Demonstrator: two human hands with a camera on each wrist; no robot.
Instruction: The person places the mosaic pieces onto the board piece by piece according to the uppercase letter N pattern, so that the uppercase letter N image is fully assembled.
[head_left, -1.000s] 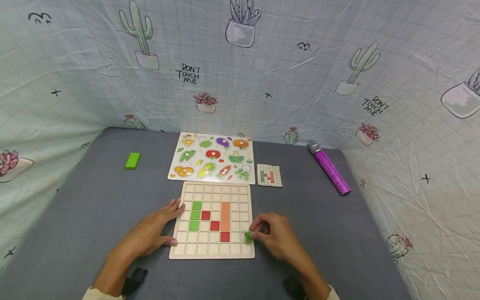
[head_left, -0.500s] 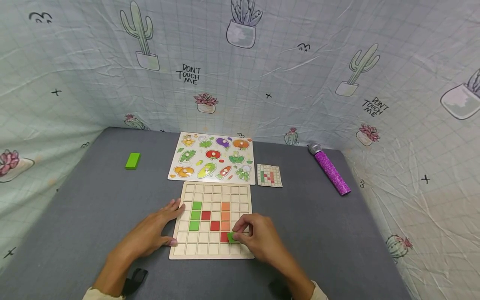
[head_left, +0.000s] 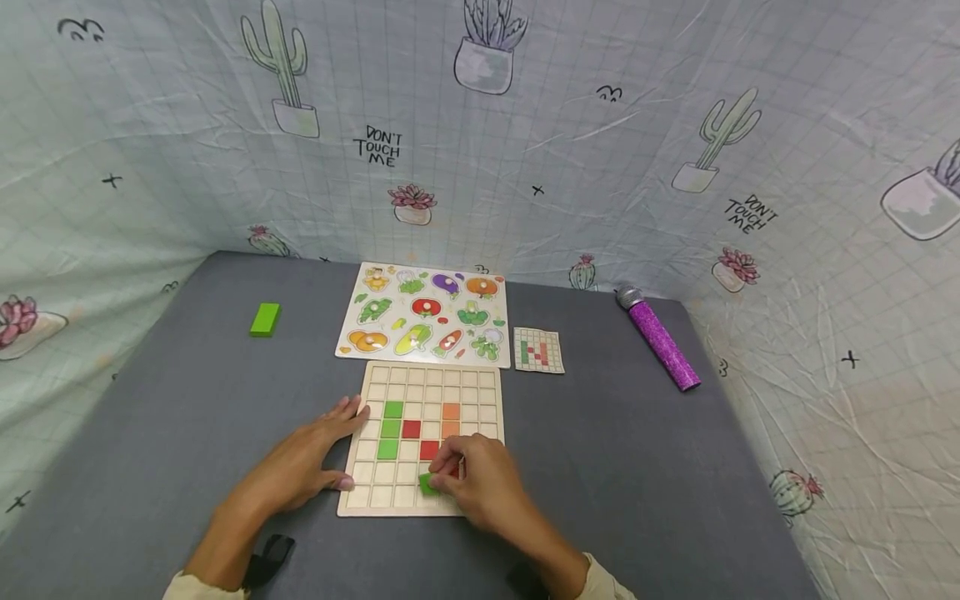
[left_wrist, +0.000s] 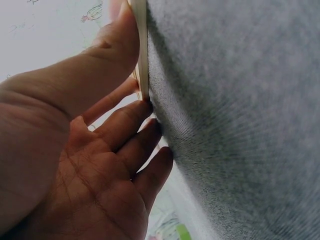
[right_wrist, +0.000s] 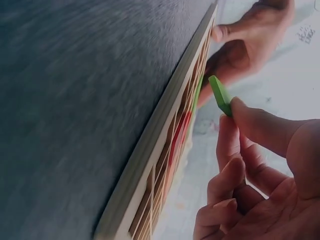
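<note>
A wooden grid board (head_left: 380, 496) lies flat on the grey table. Set in its cells are a column of green square tiles (head_left: 389, 429), red tiles (head_left: 411, 429) and orange tiles (head_left: 451, 412). Between thumb and fingertips, my right hand (head_left: 483, 483) pinches a loose green tile (head_left: 427, 484) over the board's lower middle; the right wrist view shows this tile (right_wrist: 220, 97) tilted and apart from the board. My left hand (head_left: 303, 460) rests at the board's left edge, thumb and fingers spread and touching it. The right hand hides some lower-right cells.
A green rectangular block (head_left: 265, 319) lies at the far left. Behind the grid board is a vegetable puzzle board (head_left: 400, 307), with a small pattern card (head_left: 537, 350) to its right. A purple glitter microphone (head_left: 663, 344) lies at the right. Cactus-print cloth (head_left: 480, 167) surrounds the table.
My right hand has carried the green tile leftward across the board, from its right edge to its lower middle. The left hand has stayed in place.
</note>
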